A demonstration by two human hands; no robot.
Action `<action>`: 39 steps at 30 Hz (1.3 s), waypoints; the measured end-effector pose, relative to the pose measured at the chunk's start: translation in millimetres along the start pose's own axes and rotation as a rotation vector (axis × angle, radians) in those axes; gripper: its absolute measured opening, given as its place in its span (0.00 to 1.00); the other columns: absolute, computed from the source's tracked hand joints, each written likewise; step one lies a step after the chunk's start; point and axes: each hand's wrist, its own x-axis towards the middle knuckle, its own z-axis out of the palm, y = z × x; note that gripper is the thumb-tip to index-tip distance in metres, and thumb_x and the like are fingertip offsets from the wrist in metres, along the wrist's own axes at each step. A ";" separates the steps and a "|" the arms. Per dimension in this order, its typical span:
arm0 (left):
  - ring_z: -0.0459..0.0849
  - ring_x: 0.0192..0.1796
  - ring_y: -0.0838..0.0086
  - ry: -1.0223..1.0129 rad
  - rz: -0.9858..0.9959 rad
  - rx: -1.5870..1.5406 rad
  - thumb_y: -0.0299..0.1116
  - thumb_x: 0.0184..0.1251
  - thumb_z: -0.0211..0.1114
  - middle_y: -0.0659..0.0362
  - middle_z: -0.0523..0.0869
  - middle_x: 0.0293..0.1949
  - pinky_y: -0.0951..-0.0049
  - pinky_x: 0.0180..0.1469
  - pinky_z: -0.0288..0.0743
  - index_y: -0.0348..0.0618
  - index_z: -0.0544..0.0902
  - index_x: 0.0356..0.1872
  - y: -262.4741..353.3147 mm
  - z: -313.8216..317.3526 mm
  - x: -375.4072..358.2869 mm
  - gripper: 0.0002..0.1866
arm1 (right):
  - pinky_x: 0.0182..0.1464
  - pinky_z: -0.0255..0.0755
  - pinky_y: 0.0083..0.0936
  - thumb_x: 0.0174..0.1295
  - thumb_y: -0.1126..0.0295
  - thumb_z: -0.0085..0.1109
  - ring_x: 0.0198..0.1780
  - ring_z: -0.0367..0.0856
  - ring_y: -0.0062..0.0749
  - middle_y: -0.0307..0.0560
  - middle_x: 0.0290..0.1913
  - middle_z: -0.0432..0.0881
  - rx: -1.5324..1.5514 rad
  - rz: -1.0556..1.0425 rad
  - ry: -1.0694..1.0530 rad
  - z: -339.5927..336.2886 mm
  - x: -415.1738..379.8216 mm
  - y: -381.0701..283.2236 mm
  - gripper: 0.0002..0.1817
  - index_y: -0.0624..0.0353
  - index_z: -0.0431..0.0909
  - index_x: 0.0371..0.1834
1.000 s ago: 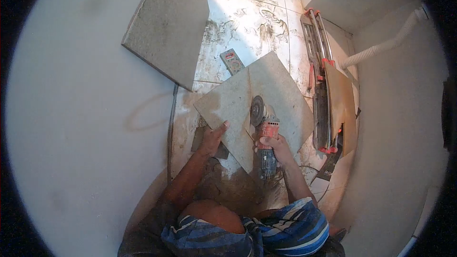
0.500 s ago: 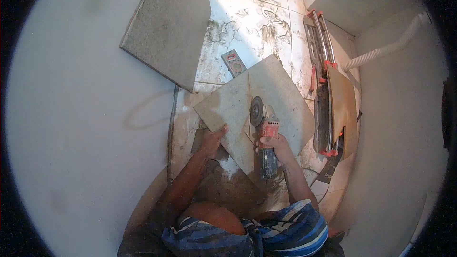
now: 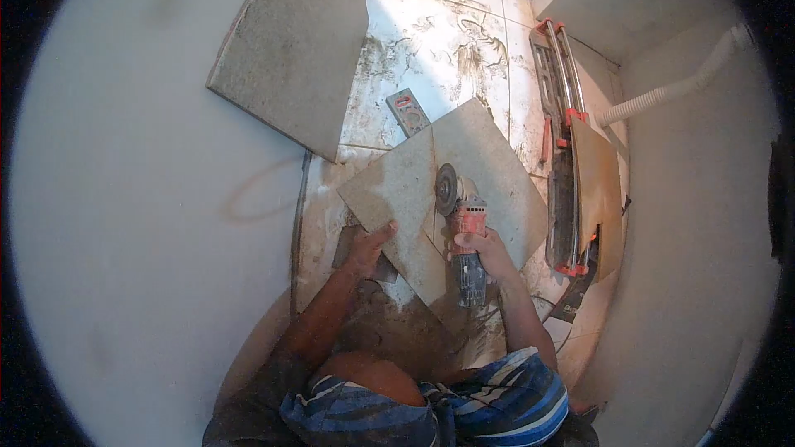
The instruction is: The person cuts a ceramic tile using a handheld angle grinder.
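A grey square tile (image 3: pixel 489 174) lies on the dirty floor, turned like a diamond, with a cut line running down its middle. My right hand (image 3: pixel 487 250) grips a red and blue angle grinder (image 3: pixel 464 228), whose disc stands on the cut line. My left hand (image 3: pixel 370 246) presses flat on the tile's left edge, fingers spread over the left half.
A large grey tile (image 3: pixel 294 45) leans against the white wall on the left. A small level (image 3: pixel 407 111) lies beyond the tile. A manual tile cutter (image 3: pixel 563 157) with a tile piece stands on the right, beside a white corrugated hose (image 3: pixel 671 89). A cable (image 3: pixel 296 223) runs along the wall.
The grinder and my right hand have shifted slightly toward me along the cut line. My left hand stays on the tile's edge.
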 end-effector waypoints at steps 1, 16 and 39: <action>0.79 0.55 0.68 0.025 -0.051 0.016 0.41 0.63 0.74 0.60 0.82 0.52 0.62 0.60 0.71 0.42 0.77 0.57 -2.8 -2.2 1.8 0.25 | 0.40 0.80 0.28 0.58 0.65 0.66 0.34 0.85 0.32 0.46 0.35 0.84 0.002 -0.011 0.006 -1.7 4.1 4.5 0.16 0.62 0.77 0.44; 0.79 0.55 0.70 0.006 0.064 0.111 0.42 0.66 0.71 0.61 0.81 0.54 0.65 0.61 0.71 0.40 0.76 0.60 1.7 0.5 -3.5 0.26 | 0.39 0.81 0.28 0.58 0.67 0.67 0.34 0.85 0.31 0.45 0.36 0.84 0.069 0.022 0.003 -0.3 9.6 1.2 0.19 0.63 0.78 0.50; 0.80 0.51 0.71 -0.086 0.183 0.203 0.47 0.67 0.70 0.60 0.82 0.49 0.65 0.57 0.73 0.39 0.79 0.56 -1.8 -10.6 -8.7 0.25 | 0.36 0.80 0.26 0.59 0.65 0.65 0.33 0.85 0.30 0.46 0.34 0.85 0.078 0.001 -0.025 2.6 18.3 -10.6 0.15 0.63 0.78 0.44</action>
